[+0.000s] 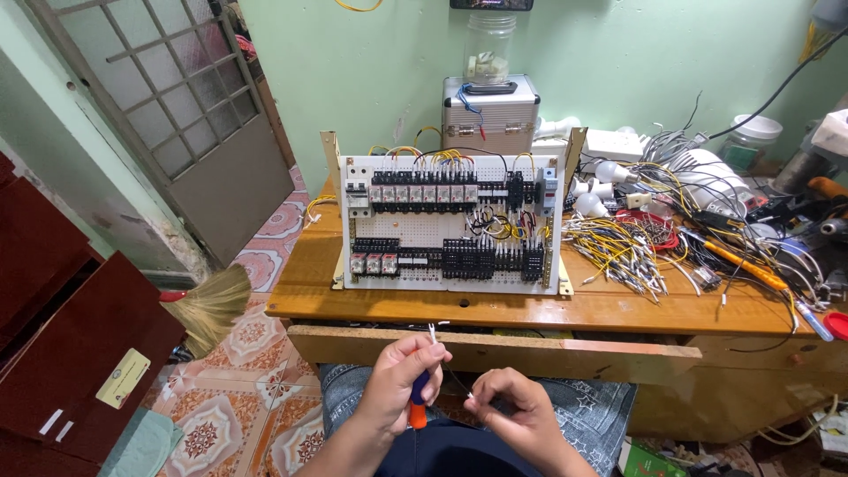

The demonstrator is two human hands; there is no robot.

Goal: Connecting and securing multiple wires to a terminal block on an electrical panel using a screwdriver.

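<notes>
Curling over the lap, left hand (402,380) grips a tool (418,402), right hand (512,411) pinches thin wire (458,382).

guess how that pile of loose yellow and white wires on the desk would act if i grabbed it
The wire pile would likely come up floppy and tangled, since its thin strands splay and cross. It probably weighs little for its bulk. Some ends may snag neighbouring cables, which overlap it on the wooden desk.

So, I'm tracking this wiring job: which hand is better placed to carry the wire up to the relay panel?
Probably the right hand: it pinches the thin wire, while the left hand grips a tool.
</notes>
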